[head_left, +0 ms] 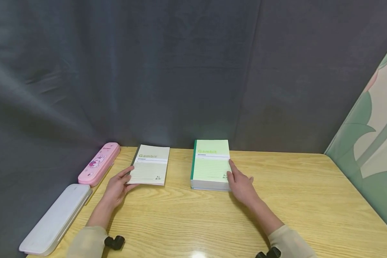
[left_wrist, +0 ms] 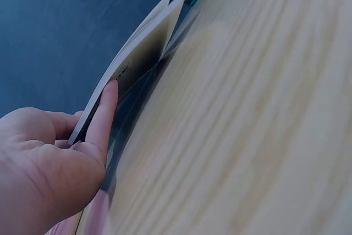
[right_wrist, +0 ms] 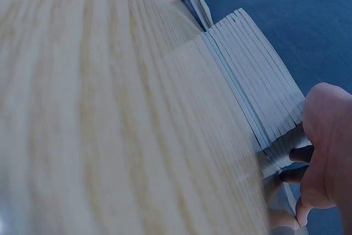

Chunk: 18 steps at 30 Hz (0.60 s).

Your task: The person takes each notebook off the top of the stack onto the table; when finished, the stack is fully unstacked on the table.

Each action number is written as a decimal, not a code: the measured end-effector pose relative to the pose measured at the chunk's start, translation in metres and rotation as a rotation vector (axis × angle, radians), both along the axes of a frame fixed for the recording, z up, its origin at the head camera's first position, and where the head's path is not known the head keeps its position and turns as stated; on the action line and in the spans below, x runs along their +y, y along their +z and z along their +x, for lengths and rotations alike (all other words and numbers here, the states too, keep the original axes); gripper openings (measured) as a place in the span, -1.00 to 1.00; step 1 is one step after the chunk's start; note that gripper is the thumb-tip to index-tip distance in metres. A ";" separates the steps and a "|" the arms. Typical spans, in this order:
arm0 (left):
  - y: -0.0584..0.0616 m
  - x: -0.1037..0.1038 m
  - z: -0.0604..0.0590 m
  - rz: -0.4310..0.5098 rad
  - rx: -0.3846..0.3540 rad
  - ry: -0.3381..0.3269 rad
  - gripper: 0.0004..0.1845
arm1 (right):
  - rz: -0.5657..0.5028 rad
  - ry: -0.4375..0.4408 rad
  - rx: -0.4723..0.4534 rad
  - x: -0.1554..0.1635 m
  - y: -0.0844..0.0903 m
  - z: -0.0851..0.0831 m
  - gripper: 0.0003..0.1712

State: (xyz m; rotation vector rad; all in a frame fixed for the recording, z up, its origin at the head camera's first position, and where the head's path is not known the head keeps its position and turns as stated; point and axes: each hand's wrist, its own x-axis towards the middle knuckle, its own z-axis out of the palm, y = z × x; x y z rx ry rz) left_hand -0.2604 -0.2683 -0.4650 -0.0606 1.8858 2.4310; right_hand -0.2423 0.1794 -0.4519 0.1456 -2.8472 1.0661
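My left hand [head_left: 116, 187] pinches the lower left corner of a thin Gambit notebook [head_left: 149, 165] with a dark spine. In the left wrist view, the thumb lies under the notebook [left_wrist: 135, 53], which tilts up from the table. To the right stands a thick stack of notebooks [head_left: 210, 165] with a pale green top cover and green spines. My right hand [head_left: 242, 184] touches this stack at its right side and near corner. In the right wrist view, the fingers of the right hand [right_wrist: 330, 147] rest along the side of the stack [right_wrist: 256, 75].
A pink pencil case [head_left: 100, 163] with a cartoon picture lies at the table's left edge. Nearer me is a long white case [head_left: 56, 218]. Dark curtain [head_left: 180, 71] hangs behind the wooden table [head_left: 180, 222]; a floral panel [head_left: 371, 143] borders the right side.
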 end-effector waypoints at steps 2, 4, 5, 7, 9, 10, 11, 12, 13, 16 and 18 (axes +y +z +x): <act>0.000 -0.004 0.000 -0.008 0.001 0.007 -0.49 | -0.001 0.000 0.002 0.000 0.000 0.000 -0.36; 0.000 -0.007 0.000 -0.027 -0.001 0.013 -0.48 | -0.002 0.000 0.002 0.000 0.000 0.000 -0.36; 0.000 -0.010 0.000 -0.038 -0.006 0.017 -0.48 | -0.004 0.000 0.002 0.000 -0.001 0.000 -0.36; -0.001 -0.015 0.000 -0.057 -0.009 0.028 -0.48 | -0.006 -0.001 0.003 0.000 -0.002 0.000 -0.36; -0.001 -0.020 0.000 -0.083 -0.011 0.042 -0.48 | -0.005 0.001 0.002 0.000 -0.003 0.000 -0.36; -0.002 -0.023 -0.001 -0.090 -0.010 0.051 -0.48 | -0.006 0.001 0.003 0.000 -0.003 0.000 -0.36; -0.002 -0.025 -0.001 -0.091 -0.009 0.060 -0.48 | -0.008 0.001 0.003 0.000 -0.002 0.000 -0.36; -0.002 -0.027 -0.001 -0.091 -0.005 0.065 -0.49 | -0.006 0.001 0.003 0.000 -0.002 0.000 -0.36; -0.002 -0.028 -0.001 -0.092 -0.002 0.070 -0.49 | -0.005 -0.001 0.004 0.000 -0.002 0.000 -0.36; -0.002 -0.032 -0.001 -0.082 -0.001 0.077 -0.49 | -0.002 -0.003 0.007 0.000 -0.001 -0.001 -0.36; -0.003 -0.035 -0.001 -0.087 0.001 0.076 -0.49 | 0.003 -0.003 0.007 0.000 -0.002 -0.001 -0.36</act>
